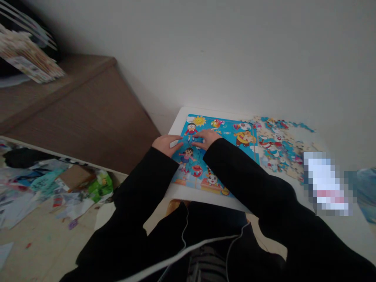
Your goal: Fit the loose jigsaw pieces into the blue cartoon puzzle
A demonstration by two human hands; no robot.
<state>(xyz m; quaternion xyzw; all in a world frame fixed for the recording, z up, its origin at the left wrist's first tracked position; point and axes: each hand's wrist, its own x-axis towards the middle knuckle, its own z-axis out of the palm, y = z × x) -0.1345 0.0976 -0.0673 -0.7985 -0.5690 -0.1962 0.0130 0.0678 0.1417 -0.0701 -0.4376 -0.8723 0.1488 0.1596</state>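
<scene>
A blue picture sheet (245, 149) with cartoon figures and a sun lies on the white table (179, 192). At its left edge is my left hand (167, 145), thumb and fingers apart, pointing right. My right hand (208, 139) is over the upper left part of the sheet, its thumb and fingers also apart and pointing left. Between the two hands a figure in a red top shows on the picture. Nothing can be made out in either hand. To the right of the sheet, loose puzzle pieces (274, 147) lie in a spread heap.
A pixelated object (326, 184) is at the table's right side. A brown cabinet (117, 105) stands at the left with papers on it. Scattered bags and papers (44, 184) cover the floor at the left. A white cable (176, 256) crosses my lap.
</scene>
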